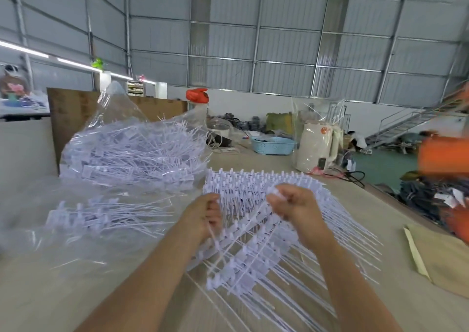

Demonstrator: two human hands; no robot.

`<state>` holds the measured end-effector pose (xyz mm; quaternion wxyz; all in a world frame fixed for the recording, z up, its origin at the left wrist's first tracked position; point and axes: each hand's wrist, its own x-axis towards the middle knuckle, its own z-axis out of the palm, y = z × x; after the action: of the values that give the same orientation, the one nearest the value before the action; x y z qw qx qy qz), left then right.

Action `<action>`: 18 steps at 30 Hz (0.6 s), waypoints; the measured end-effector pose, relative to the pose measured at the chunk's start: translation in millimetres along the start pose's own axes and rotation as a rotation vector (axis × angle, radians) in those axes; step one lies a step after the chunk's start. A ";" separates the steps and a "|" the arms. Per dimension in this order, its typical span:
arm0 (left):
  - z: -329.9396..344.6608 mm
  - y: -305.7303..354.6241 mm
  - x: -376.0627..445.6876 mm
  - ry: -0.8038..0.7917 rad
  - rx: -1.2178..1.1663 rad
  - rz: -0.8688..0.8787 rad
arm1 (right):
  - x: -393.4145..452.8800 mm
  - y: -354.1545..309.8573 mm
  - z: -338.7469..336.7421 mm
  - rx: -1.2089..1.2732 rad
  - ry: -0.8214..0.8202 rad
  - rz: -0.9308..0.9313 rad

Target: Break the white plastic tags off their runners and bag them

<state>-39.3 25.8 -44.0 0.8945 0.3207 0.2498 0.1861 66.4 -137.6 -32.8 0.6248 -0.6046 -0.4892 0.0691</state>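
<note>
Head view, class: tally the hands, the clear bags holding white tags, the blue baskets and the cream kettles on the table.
Hands: 2, left and right
Clear bags of tags: 2
Blue basket: 1
Cream kettle: 1
Total: 6

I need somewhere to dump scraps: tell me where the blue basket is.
In the head view the blue basket sits at the far end of the table, right of centre, just left of the cream kettle wrapped in plastic.

Single head-worn wide-angle view, forward and down, close over the table [76, 293].
</note>
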 end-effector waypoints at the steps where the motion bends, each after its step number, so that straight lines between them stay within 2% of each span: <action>1: -10.3 7.1 2.0 0.074 0.036 0.081 | 2.6 -0.2 -11.7 0.078 0.098 0.009; 2: -16.2 10.7 4.0 0.137 0.131 0.179 | 5.3 -0.2 -22.5 0.145 0.178 0.021; 4: -15.6 5.5 6.2 0.201 0.399 0.329 | 3.5 5.7 -29.2 0.178 0.203 0.076; 7: -6.1 -18.1 10.4 0.149 0.735 0.340 | -2.9 21.1 -13.5 0.069 -0.001 0.174; 10: 0.7 -27.6 7.8 0.024 0.945 0.321 | -3.8 25.9 2.4 -0.088 -0.258 0.243; 12: 4.2 -28.7 3.6 -0.049 0.981 0.330 | -2.9 27.2 12.4 -0.120 -0.328 0.254; 14: 5.9 -30.6 -1.1 -0.105 0.961 0.364 | -2.6 25.8 19.9 -0.109 -0.275 0.239; 18: 2.7 -34.9 -2.2 -0.087 0.980 0.604 | -2.4 23.8 24.4 -0.060 -0.163 0.217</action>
<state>-33.5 -1.9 -64.8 0.5580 0.7621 0.1675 0.2823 60.3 -116.3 -58.7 0.5535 -0.6648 -0.4717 0.1707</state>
